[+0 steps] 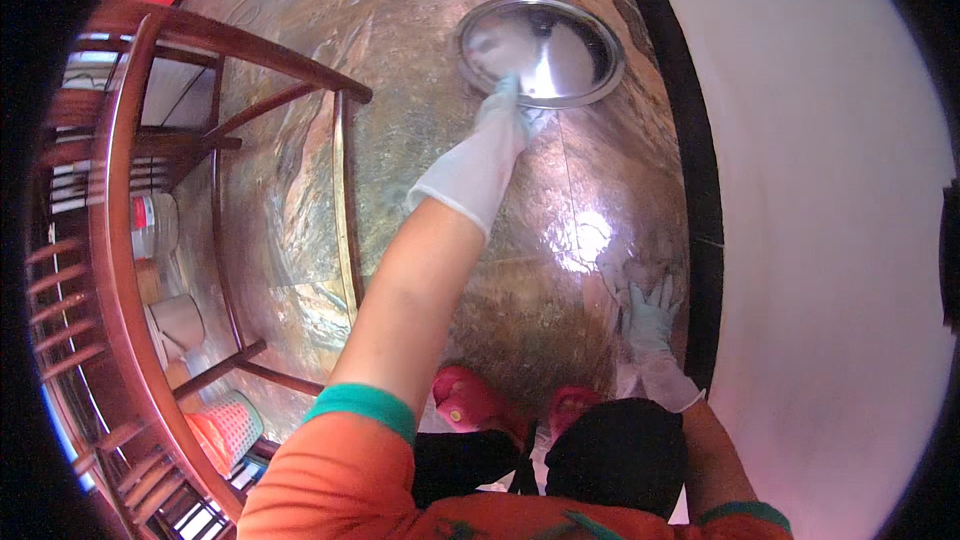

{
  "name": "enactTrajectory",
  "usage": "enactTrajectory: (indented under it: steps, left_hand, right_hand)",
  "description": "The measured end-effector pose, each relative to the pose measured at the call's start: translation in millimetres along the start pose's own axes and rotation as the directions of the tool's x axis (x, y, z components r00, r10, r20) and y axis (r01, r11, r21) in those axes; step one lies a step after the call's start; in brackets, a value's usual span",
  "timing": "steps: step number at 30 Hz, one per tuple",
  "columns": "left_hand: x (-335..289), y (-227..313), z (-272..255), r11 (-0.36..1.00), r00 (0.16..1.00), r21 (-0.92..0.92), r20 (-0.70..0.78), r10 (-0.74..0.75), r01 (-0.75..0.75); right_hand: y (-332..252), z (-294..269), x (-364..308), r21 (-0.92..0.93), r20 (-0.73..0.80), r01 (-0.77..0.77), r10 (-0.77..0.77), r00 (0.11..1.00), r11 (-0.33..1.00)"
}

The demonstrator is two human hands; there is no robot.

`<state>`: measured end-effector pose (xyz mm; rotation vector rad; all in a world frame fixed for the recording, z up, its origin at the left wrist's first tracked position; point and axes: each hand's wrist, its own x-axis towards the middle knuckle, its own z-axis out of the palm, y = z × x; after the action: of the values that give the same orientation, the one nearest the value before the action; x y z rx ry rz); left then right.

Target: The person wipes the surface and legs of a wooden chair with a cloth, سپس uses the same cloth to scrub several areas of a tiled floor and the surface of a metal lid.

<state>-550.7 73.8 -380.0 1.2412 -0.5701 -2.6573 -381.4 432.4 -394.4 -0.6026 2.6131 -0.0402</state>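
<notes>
A round, shiny metal basin (592,93) sits on the brown stone-patterned floor at the far side. My left hand (505,115), in a long white glove with bluish fingers, reaches out to its near rim. The fingers look hooked over the rim with the thumb outside, though motion smears them a little. My right hand (652,325) wears a matching glove and presses flat on the floor beside the black skirting, fingers spread. Around and under it lies a greyish, crumpled-looking patch; whether that is a cloth or wet floor I cannot tell.
A white wall with black skirting (706,280) runs along the right. Reddish-brown wooden furniture (125,240) stands at the left, with a beige bin (178,325) and a dotted basket (238,430) by it. My red shoes (470,405) are below me. Light glares off the floor.
</notes>
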Motion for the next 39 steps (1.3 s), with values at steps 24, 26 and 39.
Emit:
enactTrajectory:
  steps: [24, 26, 39]
  left_hand:
    - [-326, 39, -81, 0.616, 0.950, 0.785, -0.133, 0.282, -0.072]
    - [-361, 38, -106, 0.507, 0.938, 0.860, -0.126, 0.323, -0.059]
    - [-482, -6, -216, 0.527, 0.932, 0.849, -0.153, 0.329, -0.047]
  right_hand:
    - [-30, -51, 6, -0.329, 0.227, 0.133, -0.059, 0.972, 0.935]
    - [-23, -49, 9, -0.275, 0.336, 0.145, -0.046, 0.941, 0.951]
    - [-31, -9, 46, -0.236, 0.443, 0.301, -0.173, 0.879, 0.924]
